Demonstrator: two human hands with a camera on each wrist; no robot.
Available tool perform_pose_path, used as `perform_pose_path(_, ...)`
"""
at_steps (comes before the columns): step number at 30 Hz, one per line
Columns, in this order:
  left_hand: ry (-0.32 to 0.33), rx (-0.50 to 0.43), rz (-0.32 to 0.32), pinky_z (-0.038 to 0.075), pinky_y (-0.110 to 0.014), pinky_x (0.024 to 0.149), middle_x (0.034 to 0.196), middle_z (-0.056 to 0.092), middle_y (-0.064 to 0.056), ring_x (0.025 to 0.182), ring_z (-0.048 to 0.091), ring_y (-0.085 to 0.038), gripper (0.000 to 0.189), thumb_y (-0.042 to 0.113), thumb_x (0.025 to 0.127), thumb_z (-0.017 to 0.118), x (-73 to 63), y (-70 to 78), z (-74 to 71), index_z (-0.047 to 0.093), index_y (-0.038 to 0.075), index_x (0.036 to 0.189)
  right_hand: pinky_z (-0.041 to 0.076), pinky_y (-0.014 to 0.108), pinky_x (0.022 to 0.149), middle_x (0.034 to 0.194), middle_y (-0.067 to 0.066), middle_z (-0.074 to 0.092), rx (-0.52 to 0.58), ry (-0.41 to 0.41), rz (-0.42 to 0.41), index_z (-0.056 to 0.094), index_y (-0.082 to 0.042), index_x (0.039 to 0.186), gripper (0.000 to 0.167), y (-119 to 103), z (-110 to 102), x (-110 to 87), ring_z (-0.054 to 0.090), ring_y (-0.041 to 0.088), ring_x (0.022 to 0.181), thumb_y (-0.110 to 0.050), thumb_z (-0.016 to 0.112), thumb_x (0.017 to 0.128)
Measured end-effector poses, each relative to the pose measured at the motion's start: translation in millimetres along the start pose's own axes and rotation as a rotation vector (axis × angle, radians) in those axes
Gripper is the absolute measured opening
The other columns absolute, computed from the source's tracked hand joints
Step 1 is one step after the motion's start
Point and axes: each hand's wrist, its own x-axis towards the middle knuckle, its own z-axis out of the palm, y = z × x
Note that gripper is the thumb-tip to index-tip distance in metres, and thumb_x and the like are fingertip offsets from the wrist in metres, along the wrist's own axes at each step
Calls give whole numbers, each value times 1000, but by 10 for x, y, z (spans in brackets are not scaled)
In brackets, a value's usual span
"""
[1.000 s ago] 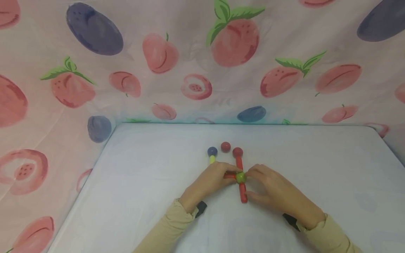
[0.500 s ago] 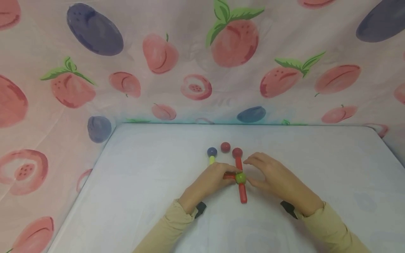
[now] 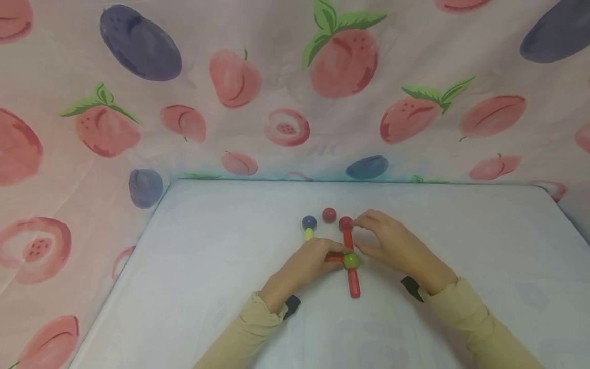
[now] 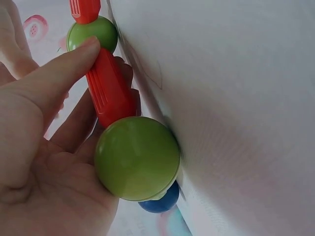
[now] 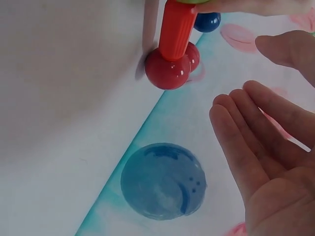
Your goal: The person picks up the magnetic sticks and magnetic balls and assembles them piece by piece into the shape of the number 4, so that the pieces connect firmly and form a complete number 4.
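Observation:
My left hand (image 3: 306,262) grips a red rod (image 4: 110,88) that ends in a green ball (image 3: 351,261), the thumb against rod and ball. Nearer the palm, a second green ball (image 4: 138,158) sits at the rod's other end. Two more red rods meet the first green ball: the front rod (image 3: 354,283) points toward me, and the back rod (image 3: 348,240) carries a red ball (image 3: 345,224). Right beside that red ball is my right hand (image 3: 396,246), its fingers extended and holding nothing; in the right wrist view they stand apart from the ball.
Behind the left hand, a yellow-green rod (image 3: 309,234) reaches a blue ball (image 3: 309,222). A loose-looking red ball (image 3: 329,214) lies between it and the other red ball. The white table (image 3: 207,230) meets a fruit-printed cloth (image 3: 286,77) at the back.
My right hand has drawn off the green ball and moved backward, up along the rod to the far red ball. My left hand keeps its grip in nearly the same place.

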Motion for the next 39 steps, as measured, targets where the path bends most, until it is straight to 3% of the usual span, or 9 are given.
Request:
perform_pose_path(12,-7,-33,1,49,-14,93,109,74,8,96,65,0,34,13,88,75,7,-8,-5,72,17,122,53,46,97,117,9,64,44,-40,74,66,-8,119,41,68,77,207,59,25,111,-15,82,82)
perform_pose_path(23,-3,-21,11,48,-14,94,111,74,7,101,65,-2,33,13,89,74,8,-17,-3,72,16,122,50,46,102,121,11,64,32,-40,62,65,-4,124,46,137,163,345,58,28,117,-16,82,82)
perform_pose_path(39,2,9,24,48,-13,95,109,74,6,102,65,-3,31,12,89,74,19,-24,16,73,15,119,50,44,102,118,10,65,43,-85,59,65,-4,124,42,175,276,576,59,24,113,-16,78,86)
